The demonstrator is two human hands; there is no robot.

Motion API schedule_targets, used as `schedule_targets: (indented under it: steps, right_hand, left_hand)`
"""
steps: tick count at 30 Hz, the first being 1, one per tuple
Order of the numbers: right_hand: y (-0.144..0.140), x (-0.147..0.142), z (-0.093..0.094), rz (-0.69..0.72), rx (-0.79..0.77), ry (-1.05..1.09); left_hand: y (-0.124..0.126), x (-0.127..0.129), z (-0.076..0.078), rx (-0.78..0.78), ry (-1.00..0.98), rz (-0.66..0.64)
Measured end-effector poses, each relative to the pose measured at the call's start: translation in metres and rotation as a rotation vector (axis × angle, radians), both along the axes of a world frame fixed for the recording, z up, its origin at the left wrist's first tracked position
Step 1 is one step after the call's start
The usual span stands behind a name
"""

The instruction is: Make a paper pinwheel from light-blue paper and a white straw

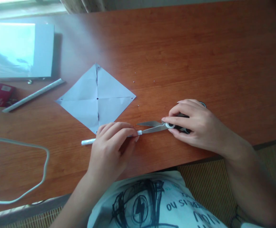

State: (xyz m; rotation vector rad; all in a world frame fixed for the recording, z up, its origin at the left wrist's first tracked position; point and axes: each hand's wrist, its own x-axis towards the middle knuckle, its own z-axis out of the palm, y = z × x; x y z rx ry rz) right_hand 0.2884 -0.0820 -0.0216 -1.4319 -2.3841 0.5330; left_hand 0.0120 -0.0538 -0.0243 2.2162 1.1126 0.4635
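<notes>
My left hand (115, 141) is closed around a thin white rolled paper tube (87, 142) that lies along the table's near side. In my right hand (191, 122) is a pair of scissors (155, 127) with black and white handles. The blades are parted, and the tip of the lower one meets the tube's right end, apparently inside its opening. Just beyond my left hand lies a creased square of white paper (83, 109), turned like a diamond, with slits along its creases and small holes at the centre and corners.
A second paper tube (34, 95) lies at the left, near a red packet (2, 95) and a shiny clear-covered folder or box (44, 50). A white cable (46, 158) loops over the left front. Tiny paper bits (133, 82) dot the wooden table (200, 47).
</notes>
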Motion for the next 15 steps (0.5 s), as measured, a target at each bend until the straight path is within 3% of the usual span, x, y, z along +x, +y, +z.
schedule_targets:
  steps: [15]
  right_hand:
    - [-0.0001,-0.0001,-0.006,-0.006,0.03,0.037]
  left_hand:
    - [0.0078,-0.0006,0.007,-0.045,0.058,-0.103]
